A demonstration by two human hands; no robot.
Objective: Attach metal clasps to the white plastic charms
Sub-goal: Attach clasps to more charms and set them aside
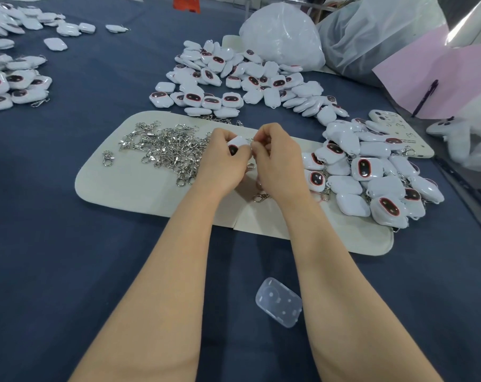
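Head view: my left hand (222, 161) grips a charm (238, 143), right hand (277, 158) pinches a clasp (250, 139) against it; finished pile (371, 175) lies right, unclasped heap (233, 78) far, loose clasps (164, 150) left.

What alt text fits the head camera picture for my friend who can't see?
The left hand holds a white charm over a cream mat while the right hand pinches at its edge. Metal clasps lie heaped to the left, charm piles beyond and right.

Can't tell what the right hand (277, 158) pinches, its fingers hide it. The charm (237, 144) in the left hand (222, 161) is half covered. Far-left charm pile (10, 84) runs off frame.
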